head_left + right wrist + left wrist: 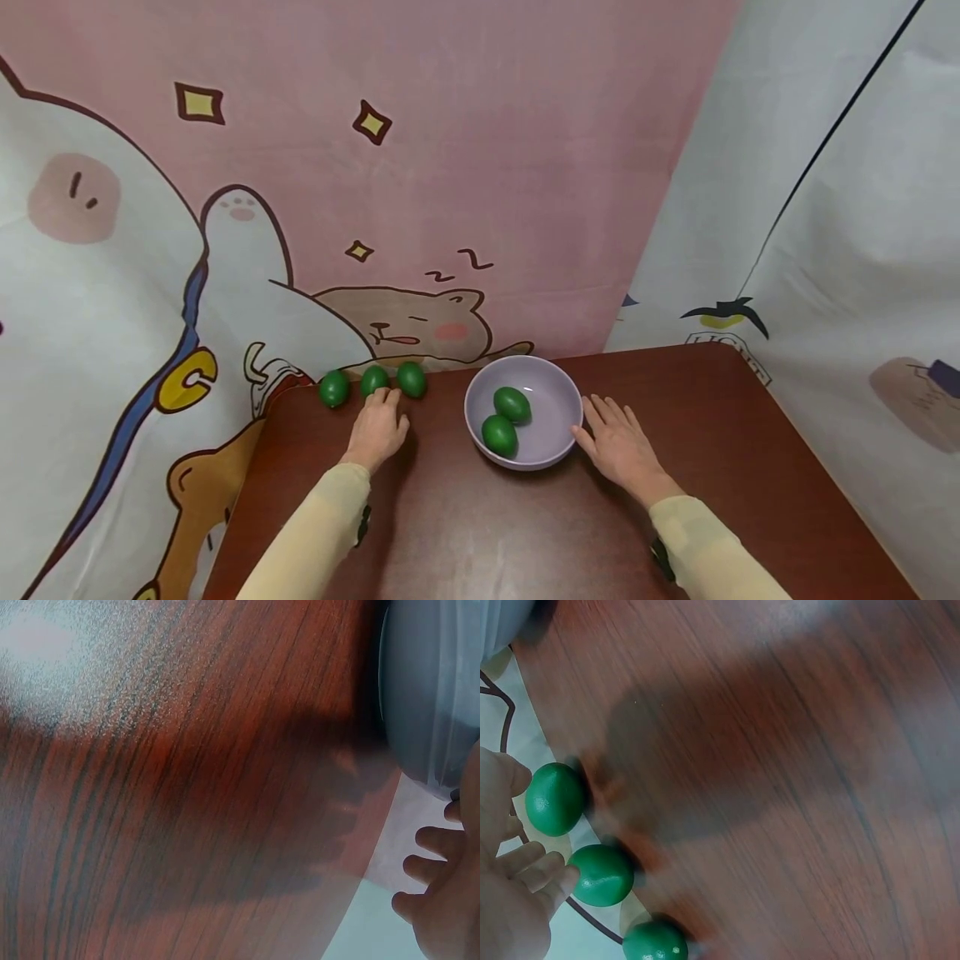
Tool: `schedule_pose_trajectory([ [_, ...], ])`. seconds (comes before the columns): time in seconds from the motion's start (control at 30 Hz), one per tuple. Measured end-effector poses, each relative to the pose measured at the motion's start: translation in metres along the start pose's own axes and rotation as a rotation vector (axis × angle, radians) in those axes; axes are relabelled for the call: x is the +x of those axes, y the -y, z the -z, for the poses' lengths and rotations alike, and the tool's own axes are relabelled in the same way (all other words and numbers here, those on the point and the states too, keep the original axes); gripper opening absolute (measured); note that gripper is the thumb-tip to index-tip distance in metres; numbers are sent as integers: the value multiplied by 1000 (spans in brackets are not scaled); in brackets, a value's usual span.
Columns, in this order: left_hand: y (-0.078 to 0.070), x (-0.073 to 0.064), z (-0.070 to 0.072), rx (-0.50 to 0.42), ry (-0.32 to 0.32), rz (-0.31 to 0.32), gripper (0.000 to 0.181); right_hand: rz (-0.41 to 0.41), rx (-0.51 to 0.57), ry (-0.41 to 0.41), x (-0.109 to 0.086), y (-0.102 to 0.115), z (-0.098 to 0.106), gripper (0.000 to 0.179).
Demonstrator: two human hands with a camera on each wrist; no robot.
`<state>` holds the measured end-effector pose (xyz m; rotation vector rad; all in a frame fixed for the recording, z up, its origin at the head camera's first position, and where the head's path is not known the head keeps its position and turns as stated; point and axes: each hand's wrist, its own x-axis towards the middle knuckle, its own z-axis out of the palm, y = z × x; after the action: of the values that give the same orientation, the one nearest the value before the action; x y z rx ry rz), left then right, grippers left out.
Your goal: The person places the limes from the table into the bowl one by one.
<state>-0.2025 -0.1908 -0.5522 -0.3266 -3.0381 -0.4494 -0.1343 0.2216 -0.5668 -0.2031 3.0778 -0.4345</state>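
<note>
Three green limes stand in a row at the table's far edge: a left lime (334, 388), a middle lime (374, 380) and a right lime (411, 379). My left hand (375, 432) reaches toward them, its fingertips right at the middle lime (604, 875) and its thumb extended by the right lime (556, 799). A round lilac bowl (555, 425) sits right of the row with two limes inside, one lime (512, 406) behind the other lime (499, 436). Beside the bowl's right wall, my right hand (618, 446) has its fingers spread, thumb tip close to the rim.
The dark reddish-brown wooden table (465, 533) ends just behind the limes and bowl. A pink and white cartoon-printed cloth (525, 208) hangs directly behind it and continues along both sides.
</note>
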Motion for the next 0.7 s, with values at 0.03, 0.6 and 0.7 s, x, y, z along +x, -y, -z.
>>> schedule_pose_trajectory([
  [0.03, 0, 1, 0, 1, 2, -3, 51, -2, 0, 2, 0, 0, 0, 70],
  [0.6, -5, 20, -3, 2, 51, 17, 60, 15, -5, -11, 0, -3, -2, 69],
  [0.7, -6, 21, -5, -16, 61, 34, 62, 12, 1, -11, 0, -2, -3, 69],
])
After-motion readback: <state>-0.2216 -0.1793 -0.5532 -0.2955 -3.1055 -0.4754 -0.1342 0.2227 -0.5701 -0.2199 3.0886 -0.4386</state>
